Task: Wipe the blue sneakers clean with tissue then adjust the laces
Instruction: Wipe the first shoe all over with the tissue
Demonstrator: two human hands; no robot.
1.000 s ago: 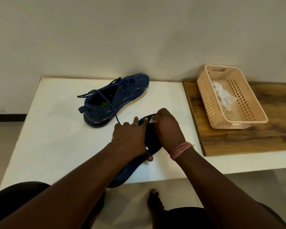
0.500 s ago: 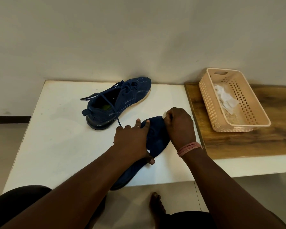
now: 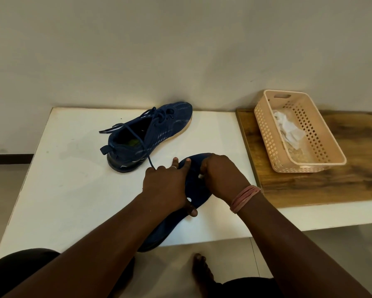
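The near dark-blue fabric sneaker (image 3: 193,190) lies on the white tabletop (image 3: 73,190), long axis seven to one o'clock. The left hand (image 3: 165,188) grips its side; the right hand (image 3: 223,177) pinches white tissue (image 3: 200,175) (barely visible) against it. Its laced mate (image 3: 146,136) sits at eleven.

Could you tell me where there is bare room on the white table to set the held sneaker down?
Bare: the white table left of the far sneaker, down to the near edge. Crowded: the middle, where both hands, left hand and right hand, work the held sneaker.
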